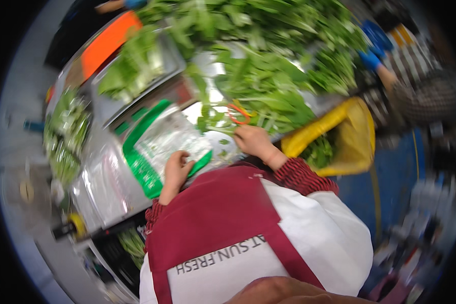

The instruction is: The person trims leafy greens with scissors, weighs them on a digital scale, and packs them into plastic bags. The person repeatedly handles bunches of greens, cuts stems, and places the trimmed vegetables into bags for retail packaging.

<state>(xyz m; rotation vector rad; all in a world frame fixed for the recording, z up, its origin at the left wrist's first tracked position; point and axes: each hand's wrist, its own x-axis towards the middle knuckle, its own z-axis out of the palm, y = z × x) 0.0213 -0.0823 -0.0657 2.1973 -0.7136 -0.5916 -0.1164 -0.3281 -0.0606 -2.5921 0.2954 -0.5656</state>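
My left hand [178, 169] rests at the near edge of a green-edged tray or sheet [142, 173] with a wet, shiny pale middle. Its fingers are curled, and blur hides whether they grip that edge. To the right, my right hand [254, 140] is at the table's near edge with bent fingers; whatever may be between them cannot be made out. Just beyond its fingertips lies an orange loop [240, 118], perhaps a scissors handle, beside loose leafy greens [266, 83]. Small leaf scraps [223, 142] lie on the metal surface between my hands.
Beside my right arm a yellow bag or bin liner [359, 140] hangs open with greens inside. Cut greens fill a metal tray [174, 72]. Wrapped greens [66, 133] and clear plastic bags [102, 186] lie left. An orange crate [110, 43] stands behind; a blue-gloved co-worker [370, 60] is at right.
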